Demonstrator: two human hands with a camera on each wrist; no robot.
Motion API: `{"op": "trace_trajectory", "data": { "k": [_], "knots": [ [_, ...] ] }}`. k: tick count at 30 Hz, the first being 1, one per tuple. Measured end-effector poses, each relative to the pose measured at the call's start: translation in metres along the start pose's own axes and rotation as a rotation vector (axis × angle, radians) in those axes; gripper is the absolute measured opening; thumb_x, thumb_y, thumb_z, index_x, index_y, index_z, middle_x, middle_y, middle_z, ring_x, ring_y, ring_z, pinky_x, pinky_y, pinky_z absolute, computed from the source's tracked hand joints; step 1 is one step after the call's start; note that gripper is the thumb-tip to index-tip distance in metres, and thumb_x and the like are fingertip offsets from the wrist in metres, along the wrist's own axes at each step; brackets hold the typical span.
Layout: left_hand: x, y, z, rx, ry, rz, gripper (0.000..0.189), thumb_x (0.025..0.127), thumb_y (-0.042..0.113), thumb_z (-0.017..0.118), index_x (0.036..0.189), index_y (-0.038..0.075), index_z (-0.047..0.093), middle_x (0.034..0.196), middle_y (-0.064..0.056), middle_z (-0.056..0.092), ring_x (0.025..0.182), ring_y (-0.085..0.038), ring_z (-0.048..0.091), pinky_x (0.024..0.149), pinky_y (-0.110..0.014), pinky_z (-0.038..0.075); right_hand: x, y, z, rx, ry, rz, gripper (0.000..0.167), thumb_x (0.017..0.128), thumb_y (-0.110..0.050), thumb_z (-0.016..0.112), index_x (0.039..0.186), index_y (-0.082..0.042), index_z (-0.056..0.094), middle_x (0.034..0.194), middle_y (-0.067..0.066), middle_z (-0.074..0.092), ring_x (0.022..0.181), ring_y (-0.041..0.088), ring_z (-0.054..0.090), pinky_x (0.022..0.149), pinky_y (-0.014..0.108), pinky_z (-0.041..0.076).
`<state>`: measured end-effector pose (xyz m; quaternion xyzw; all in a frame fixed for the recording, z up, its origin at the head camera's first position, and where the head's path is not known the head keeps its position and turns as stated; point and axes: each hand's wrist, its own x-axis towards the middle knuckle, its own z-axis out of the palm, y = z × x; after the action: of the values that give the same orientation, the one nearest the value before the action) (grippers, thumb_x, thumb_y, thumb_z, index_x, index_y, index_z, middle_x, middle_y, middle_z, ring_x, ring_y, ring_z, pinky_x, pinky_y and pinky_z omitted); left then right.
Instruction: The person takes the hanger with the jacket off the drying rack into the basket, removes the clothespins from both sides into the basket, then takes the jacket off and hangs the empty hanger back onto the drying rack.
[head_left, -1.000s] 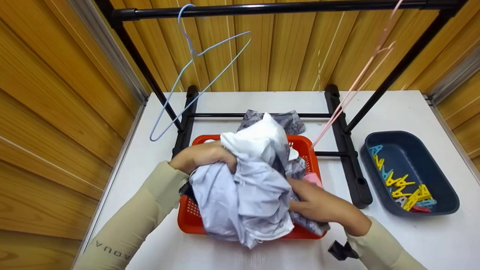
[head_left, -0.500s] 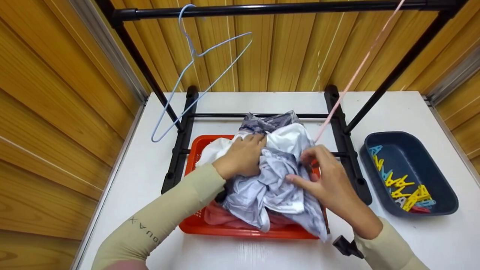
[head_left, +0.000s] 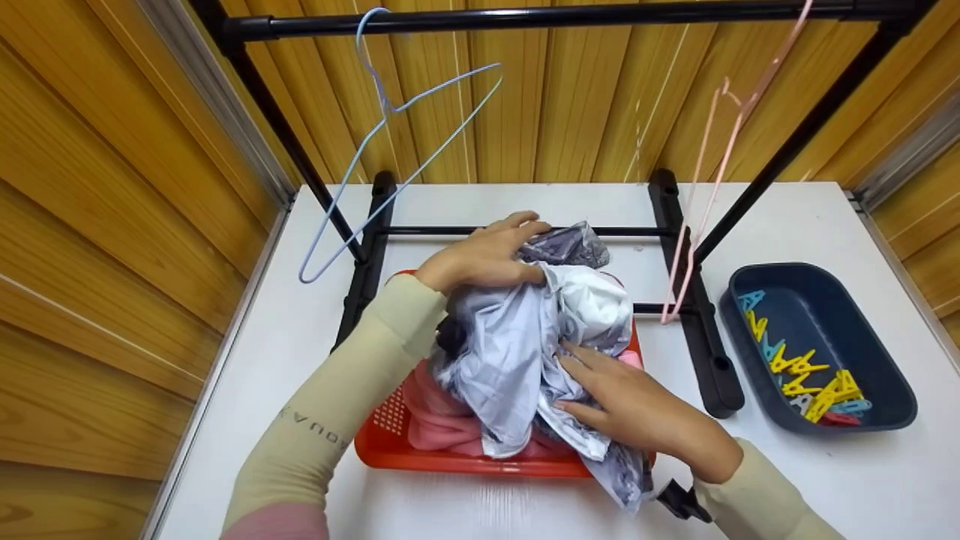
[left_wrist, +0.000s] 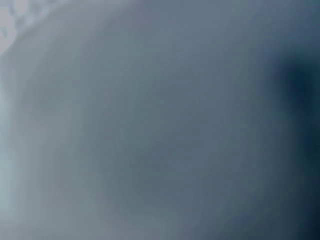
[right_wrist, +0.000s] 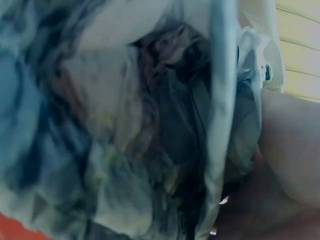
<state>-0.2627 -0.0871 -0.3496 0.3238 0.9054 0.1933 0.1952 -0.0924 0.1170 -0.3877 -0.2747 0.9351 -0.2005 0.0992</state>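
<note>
A heap of clothes fills the red basket point(head_left: 480, 466). On top lies a crumpled light grey garment point(head_left: 499, 352), with a shiny whitish part point(head_left: 596, 300) at its right. My left hand point(head_left: 484, 256) reaches over the back of the heap, fingers stretched toward a grey patterned cloth point(head_left: 570, 246). Lower down, my right hand point(head_left: 630, 401) rests on the garment's right side with straight fingers. Pink cloth point(head_left: 442, 431) shows beneath at the front. The left wrist view is a grey blur; folds of cloth point(right_wrist: 120, 200) fill most of the right wrist view.
A black rack point(head_left: 525, 21) stands around the basket. From its bar hang a blue hanger point(head_left: 375, 217) at left and a pink hanger point(head_left: 709, 195) at right. A dark blue tub point(head_left: 847, 322) with yellow, blue and other clothespins point(head_left: 799, 364) sits at right.
The garment has been turned over and lowered onto the heap, baring pink cloth at the front. My left hand has moved to the back, my right hand toward the front. The pink hanger swings.
</note>
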Motion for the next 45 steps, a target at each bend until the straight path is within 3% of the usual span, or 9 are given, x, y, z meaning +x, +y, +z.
{"op": "trace_trajectory", "data": {
  "k": [5, 10, 19, 23, 27, 33, 39, 41, 45],
  "knots": [
    [0.025, -0.01, 0.016, 0.027, -0.135, -0.099, 0.086, 0.082, 0.057, 0.057, 0.154, 0.025, 0.022, 0.163, -0.01, 0.014, 0.149, -0.036, 0.016, 0.117, -0.055, 0.019, 0.0, 0.002, 0.0, 0.011, -0.018, -0.036, 0.058, 0.097, -0.038, 0.054, 0.141, -0.001, 0.047, 0.144, 0.018, 0.048, 0.132, 0.034, 0.047, 0.106, 0.05, 0.04],
    [0.037, -0.019, 0.027, -0.045, -0.201, -0.094, 0.077, 0.082, 0.054, 0.061, 0.143, 0.011, 0.044, 0.147, -0.01, 0.047, 0.134, -0.027, 0.045, 0.111, -0.039, 0.036, 0.0, 0.003, -0.001, 0.049, -0.053, -0.008, 0.059, 0.098, -0.039, 0.052, 0.143, -0.001, 0.043, 0.147, 0.017, 0.045, 0.135, 0.034, 0.044, 0.108, 0.05, 0.038],
    [0.018, -0.006, 0.027, -0.046, 0.164, -0.007, 0.03, 0.076, 0.025, 0.079, 0.09, 0.001, 0.069, 0.081, -0.003, 0.061, 0.075, -0.017, 0.051, 0.069, -0.031, 0.043, 0.0, 0.003, -0.001, 0.08, -0.052, 0.043, 0.058, 0.097, -0.034, 0.055, 0.143, -0.001, 0.044, 0.149, 0.018, 0.043, 0.137, 0.036, 0.042, 0.109, 0.051, 0.036],
    [-0.005, 0.011, 0.021, -0.079, 0.242, 0.057, 0.025, 0.075, 0.013, 0.076, 0.094, 0.002, 0.064, 0.082, -0.003, 0.059, 0.076, -0.017, 0.051, 0.07, -0.031, 0.044, 0.002, 0.003, 0.003, 0.096, -0.028, 0.031, 0.058, 0.096, -0.039, 0.056, 0.142, -0.003, 0.046, 0.148, 0.016, 0.044, 0.137, 0.034, 0.042, 0.109, 0.051, 0.036],
    [-0.037, 0.035, 0.015, -0.132, 0.168, 0.056, 0.046, 0.073, 0.013, 0.078, 0.114, 0.006, 0.059, 0.094, -0.005, 0.065, 0.082, -0.017, 0.058, 0.074, -0.032, 0.051, 0.005, 0.005, 0.006, 0.07, 0.014, -0.022, 0.049, 0.096, -0.04, 0.055, 0.134, -0.008, 0.053, 0.133, 0.011, 0.057, 0.126, 0.029, 0.053, 0.103, 0.047, 0.043],
    [-0.082, 0.066, 0.023, -0.171, -0.008, 0.143, 0.045, 0.076, 0.02, 0.079, 0.118, 0.011, 0.066, 0.073, 0.002, 0.058, 0.061, -0.008, 0.049, 0.052, -0.02, 0.041, 0.008, 0.009, 0.006, 0.062, -0.016, 0.048, 0.015, 0.093, -0.028, 0.058, 0.097, -0.015, 0.063, 0.09, 0.001, 0.065, 0.084, 0.015, 0.061, 0.075, 0.039, 0.05],
    [-0.11, 0.067, 0.035, -0.27, -0.209, 0.231, 0.084, 0.081, 0.023, 0.077, 0.15, 0.01, 0.031, 0.064, 0.006, 0.047, 0.054, -0.002, 0.044, 0.051, -0.017, 0.038, 0.016, 0.012, 0.001, 0.058, -0.039, 0.134, 0.011, 0.088, -0.014, 0.057, 0.092, -0.008, 0.065, 0.082, 0.005, 0.065, 0.076, 0.017, 0.06, 0.07, 0.039, 0.049],
    [-0.114, 0.063, 0.039, -0.264, -0.152, 0.205, 0.091, 0.081, 0.023, 0.078, 0.153, 0.013, 0.023, 0.071, 0.005, 0.051, 0.06, -0.004, 0.048, 0.056, -0.017, 0.042, 0.02, 0.012, 0.0, 0.036, -0.019, 0.139, 0.021, 0.089, -0.014, 0.056, 0.107, -0.006, 0.065, 0.095, 0.009, 0.068, 0.089, 0.022, 0.064, 0.079, 0.043, 0.051],
    [-0.116, 0.053, 0.043, -0.065, 0.148, 0.119, 0.101, 0.075, 0.032, 0.082, 0.154, 0.017, 0.022, 0.121, -0.006, 0.055, 0.092, -0.014, 0.057, 0.074, -0.026, 0.053, 0.028, 0.009, 0.001, -0.028, 0.041, 0.1, 0.035, 0.092, -0.018, 0.055, 0.125, -0.006, 0.058, 0.12, 0.013, 0.064, 0.113, 0.032, 0.06, 0.095, 0.05, 0.046]
  ]
}}
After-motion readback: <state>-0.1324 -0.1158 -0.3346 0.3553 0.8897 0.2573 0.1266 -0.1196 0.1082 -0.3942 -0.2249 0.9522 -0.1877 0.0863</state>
